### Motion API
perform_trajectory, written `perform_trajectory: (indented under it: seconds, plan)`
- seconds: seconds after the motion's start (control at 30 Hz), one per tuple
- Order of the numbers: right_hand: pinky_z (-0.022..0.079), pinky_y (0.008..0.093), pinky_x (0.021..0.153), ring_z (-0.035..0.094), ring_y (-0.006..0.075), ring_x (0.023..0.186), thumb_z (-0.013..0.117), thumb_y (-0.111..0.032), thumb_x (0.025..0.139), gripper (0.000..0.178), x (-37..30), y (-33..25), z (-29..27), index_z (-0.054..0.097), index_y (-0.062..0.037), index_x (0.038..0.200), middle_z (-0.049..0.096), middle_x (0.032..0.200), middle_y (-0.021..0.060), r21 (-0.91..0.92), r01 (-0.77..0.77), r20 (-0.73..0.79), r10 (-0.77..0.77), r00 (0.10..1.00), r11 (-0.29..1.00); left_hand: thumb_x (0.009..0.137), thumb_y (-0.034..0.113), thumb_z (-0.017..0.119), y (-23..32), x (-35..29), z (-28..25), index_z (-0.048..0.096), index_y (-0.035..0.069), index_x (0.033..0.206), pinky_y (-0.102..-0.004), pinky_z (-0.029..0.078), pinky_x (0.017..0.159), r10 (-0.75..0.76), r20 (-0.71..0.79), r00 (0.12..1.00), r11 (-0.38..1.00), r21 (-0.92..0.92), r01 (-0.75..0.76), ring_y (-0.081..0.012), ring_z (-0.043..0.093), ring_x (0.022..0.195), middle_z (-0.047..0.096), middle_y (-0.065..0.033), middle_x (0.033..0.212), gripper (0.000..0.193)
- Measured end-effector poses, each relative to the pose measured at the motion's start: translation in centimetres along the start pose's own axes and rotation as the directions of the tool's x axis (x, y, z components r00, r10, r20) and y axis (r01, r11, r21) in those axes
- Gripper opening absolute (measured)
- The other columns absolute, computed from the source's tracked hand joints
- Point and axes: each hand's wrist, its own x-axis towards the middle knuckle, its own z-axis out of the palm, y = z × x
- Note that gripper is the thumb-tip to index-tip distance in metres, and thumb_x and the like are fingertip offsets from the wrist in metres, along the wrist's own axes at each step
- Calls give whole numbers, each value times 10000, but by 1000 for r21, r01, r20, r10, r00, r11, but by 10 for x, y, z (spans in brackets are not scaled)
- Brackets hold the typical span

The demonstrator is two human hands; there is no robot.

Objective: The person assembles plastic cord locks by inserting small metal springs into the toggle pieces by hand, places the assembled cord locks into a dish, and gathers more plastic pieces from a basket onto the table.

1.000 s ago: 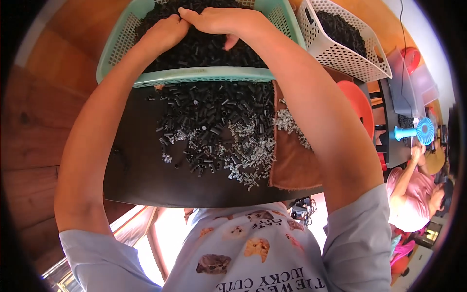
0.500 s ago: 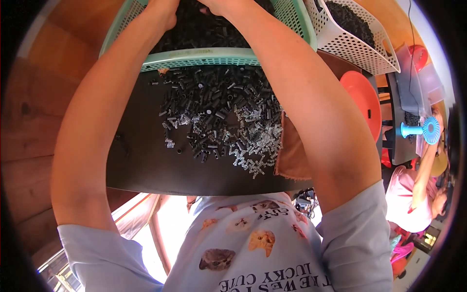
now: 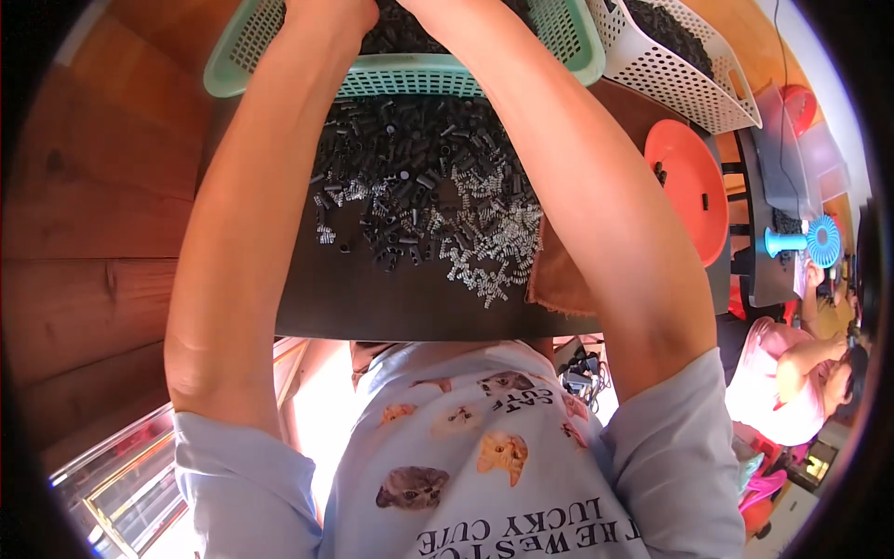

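Observation:
Both of my hands are at the far edge of the view, over a green perforated basket (image 3: pixel 410 63) that holds many small black pieces (image 3: pixel 400 33). My left hand (image 3: pixel 340 13) shows only its back and wrist, above the basket's near rim. Cut off at the top edge is my right hand (image 3: pixel 424 7), a little to the right of it. The fingers of both hands are out of sight, so whatever they touch or hold is hidden. Just on the near side of the basket, black tubular parts (image 3: pixel 419 140) lie heaped on the dark table (image 3: pixel 372 312), mixed with small silvery springs (image 3: pixel 498 238).
A brown cloth (image 3: pixel 559 275) lies beside the springs, partly under my right forearm. Farther right are a red plate (image 3: pixel 694 200) with a few dark pieces and a white perforated basket (image 3: pixel 684 79) of black parts. A blue fan (image 3: pixel 821 242) and a seated person (image 3: pixel 778 382) are beyond.
My left forearm has shifted to the right, closer to the right one. The table, basket and heap sit higher in the view. More of the red plate's left side shows.

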Motion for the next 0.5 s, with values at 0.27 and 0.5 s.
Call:
perform_trajectory:
  seconds: [0.27, 0.5]
  plan:
    - [477, 440, 667, 589, 365, 740, 550, -182, 936, 213, -65, -48, -29, 557, 12, 849, 583, 790, 222, 240, 228, -79, -215, 973, 943, 1009, 257, 464, 41, -93, -21, 623, 2, 1155, -291, 483, 832, 228, 77, 971, 959, 152, -238, -161, 589, 949, 635, -83, 1052, 334]
    - [503, 366, 688, 585, 292, 759, 627, -116, 911, 100, -114, -27, -48, 608, -18, 899, 607, 813, 149, -269, 612, -88, -652, 753, 744, 909, 202, 675, -1, -138, -72, 577, 3, 1254, -347, 477, 963, 476, 392, 787, 339, 744, -576, -267, 610, 1116, 629, -145, 1212, 410]
